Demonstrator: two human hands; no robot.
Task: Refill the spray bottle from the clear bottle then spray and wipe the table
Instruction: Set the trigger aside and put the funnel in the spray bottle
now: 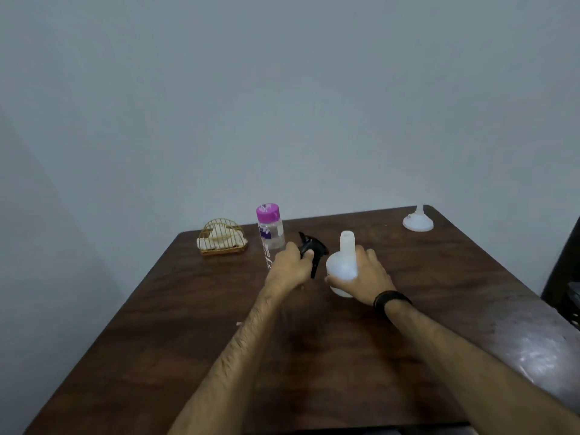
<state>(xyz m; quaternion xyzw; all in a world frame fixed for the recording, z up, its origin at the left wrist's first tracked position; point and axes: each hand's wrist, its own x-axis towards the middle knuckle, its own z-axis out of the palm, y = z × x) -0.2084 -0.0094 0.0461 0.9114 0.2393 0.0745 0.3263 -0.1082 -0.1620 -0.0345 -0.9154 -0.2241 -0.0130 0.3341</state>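
The white spray bottle body (342, 265) stands upright on the dark wooden table (314, 340) with its neck uncapped. My right hand (367, 277) grips its round lower part. My left hand (290, 266) holds the black trigger spray head (312, 248), off the bottle and just left of it, its tube pointing down. The clear bottle (270, 230) with a purple cap stands upright behind my left hand.
A gold wire holder (222, 240) with a pale cloth in it sits at the back left. A white funnel (418, 219) rests upside down at the back right corner. A dark chair edge (565, 277) shows at the right.
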